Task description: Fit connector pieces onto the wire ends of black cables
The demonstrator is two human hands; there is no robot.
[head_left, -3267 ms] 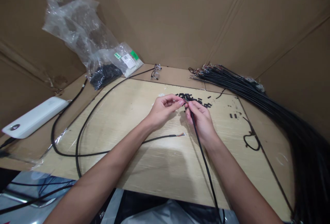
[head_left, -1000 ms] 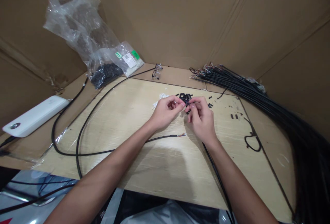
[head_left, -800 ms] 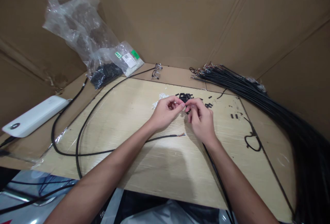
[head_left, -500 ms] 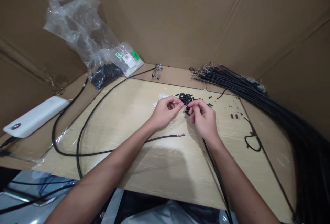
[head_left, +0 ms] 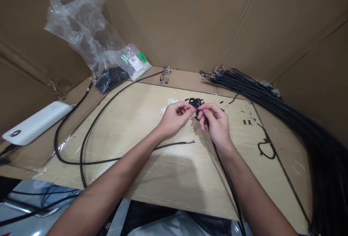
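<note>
My left hand (head_left: 175, 117) is closed in a pinch at the middle of the board, its fingertips nearly meeting those of the other hand. What it pinches is too small to make out. My right hand (head_left: 216, 121) grips a black cable (head_left: 221, 163) near its upper end; the cable runs down past the wrist to the board's front edge. Just behind the fingertips lies a pile of short black pieces (head_left: 195, 102). Small white pieces (head_left: 172, 102) are scattered beside my left hand. Another cable end (head_left: 187, 143) with thin coloured wires rests below the hands.
A thick bundle of black cables (head_left: 285, 109) lies along the right side. Clear plastic bags (head_left: 114, 73) stand at the back left, near glasses (head_left: 165, 75). A white device (head_left: 38, 123) is at the far left. Cardboard walls (head_left: 174, 22) surround the board (head_left: 130, 112).
My right hand has turned slightly, and more of the cable now shows between its fingers and palm. The left fingertips have shifted slightly right, towards it.
</note>
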